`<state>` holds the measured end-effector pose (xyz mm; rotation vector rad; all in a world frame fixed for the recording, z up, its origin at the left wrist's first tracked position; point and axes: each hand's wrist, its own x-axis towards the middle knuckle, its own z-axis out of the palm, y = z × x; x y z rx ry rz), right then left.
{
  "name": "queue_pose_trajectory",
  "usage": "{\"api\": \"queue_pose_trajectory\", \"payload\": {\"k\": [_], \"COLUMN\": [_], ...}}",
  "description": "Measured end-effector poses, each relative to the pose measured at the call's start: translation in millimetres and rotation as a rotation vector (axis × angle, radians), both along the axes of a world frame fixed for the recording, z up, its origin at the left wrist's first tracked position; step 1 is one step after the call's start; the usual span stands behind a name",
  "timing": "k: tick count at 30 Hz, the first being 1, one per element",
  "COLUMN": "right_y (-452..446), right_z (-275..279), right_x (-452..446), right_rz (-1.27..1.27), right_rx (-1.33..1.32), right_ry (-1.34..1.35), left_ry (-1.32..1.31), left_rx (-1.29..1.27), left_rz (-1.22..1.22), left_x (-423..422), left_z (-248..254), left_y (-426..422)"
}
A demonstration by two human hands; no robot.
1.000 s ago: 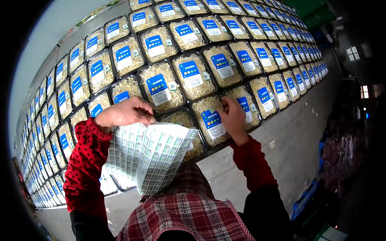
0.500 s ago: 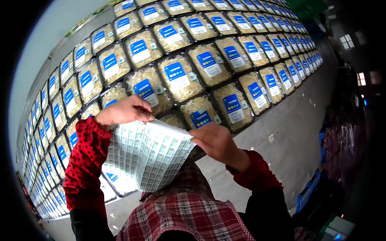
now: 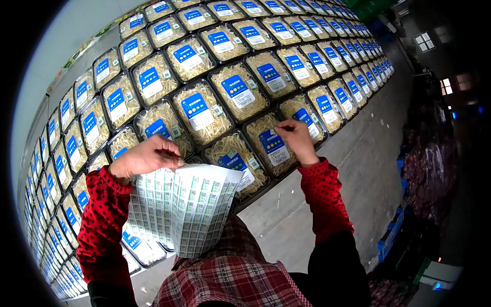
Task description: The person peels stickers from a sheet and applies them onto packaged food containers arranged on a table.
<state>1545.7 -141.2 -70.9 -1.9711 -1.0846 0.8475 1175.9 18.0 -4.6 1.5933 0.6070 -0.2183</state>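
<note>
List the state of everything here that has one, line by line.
Left hand: pinching the sheet's top edge
Right hand: fingers bent, over a tray; grip unclear
Sticker sheet: bent, partly blank near the top
Tray under the right hand: filled, blue-and-white label on
Tray to its left: filled, labelled, small code sticker on
Red sleeves: down to the wrists

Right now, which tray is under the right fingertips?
The front-row tray just right of the rightmost one the sheet overlaps; no other has the right fingertips over it.
</note>
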Motion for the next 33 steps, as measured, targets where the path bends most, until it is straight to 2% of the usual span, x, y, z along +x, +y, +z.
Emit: {"api": "queue_pose_trajectory", "payload": {"k": [1,4,5,7,8,9,10,11,12,13,14,15,16,17,19,21,22,25,27,29,31,33], "right_y": [-0.7,-0.6,-1.4,0.8,-0.7,5.0,5.8,0.0,-3.0,-4.1,-2.7,-7.8,-10.9,-5.6,-7.4,-9.3,-6.2,4.7,10.4,16.3,19.6,20.9], "right_z": [-9.5,-23.2,-20.1,-0.8,-5.0,27.5,40.6,53.3,68.8,70.9,57.9,64.3,71.9,72.7,93.5,117.7,122.4,128.1,132.8,140.3,141.9,145.9], "right_x": [0.2,-7.5,-8.7,-21.1,-8.8,-30.5,-52.8,-79.5,-103.3,-129.5,-139.1,-146.7,-143.2,-135.8,-155.6,-166.0,-167.2,-195.3,-218.6,-242.4,-271.5,-312.4], "right_rz": [0.002,-0.006,0.006,-0.023,0.059,0.063,0.134,0.199,0.3,0.444,0.437,0.242,0.297,0.294,0.319,0.222,0.301,0.361,0.421,0.475,0.484,0.436], "right_rx": [-0.001,0.03,0.036,0.043,0.044,-0.12,-0.001,0.093,0.103,0.141,0.142,0.137,0.263,0.349,0.465,0.382,0.335,0.399,0.41,0.42,0.441,0.425], "right_ry": [0.002,-0.326,-0.321,-0.752,-0.604,-0.255,0.167,0.593,0.562,0.561,0.595,0.535,0.196,0.049,0.166,0.259,0.284,0.29,0.3,0.292,0.312,0.334], "left_ry": [-0.007,0.005,0.01,-0.023,-0.064,-0.116,-0.129,-0.135,-0.221,-0.189,-0.224,-0.3,-0.238,-0.166,-0.118,-0.095,-0.089,-0.185,-0.372,-0.64,-0.719,-0.605], "left_rx": [-0.005,0.016,0.019,0.079,0.143,0.133,0.158,0.307,0.364,0.38,0.502,0.591,0.682,0.73,0.908,0.79,0.513,0.352,0.03,-0.121,-0.051,0.106], "left_rz": [0.008,-0.007,0.005,0.034,0.024,0.044,0.075,-0.048,-0.014,0.025,0.044,0.146,0.199,0.226,0.31,0.374,0.451,0.626,0.936,1.14,1.316,1.458], "left_x": [0.6,1.7,1.9,-5.2,-7.6,-12.8,-14.3,-18.7,-23.7,-30.8,-41.4,-40.9,-40.5,-48.3,-105.9,-142.0,-164.7,-223.9,-255.1,-269.2,-282.9,-306.5], "left_z": [-0.1,4.1,4.5,3.5,9.2,11.1,15.6,16.9,15.0,32.4,33.4,29.7,41.3,50.9,75.0,88.7,87.2,52.2,21.7,4.6,3.0,19.9], "left_y": [-0.9,-1.1,-0.9,-3.4,-3.9,-4.7,-10.2,-5.0,-7.0,-14.5,-18.2,-26.9,-33.9,-36.1,-64.3,-80.1,-90.1,-124.1,-152.9,-177.1,-194.1,-208.1]}}
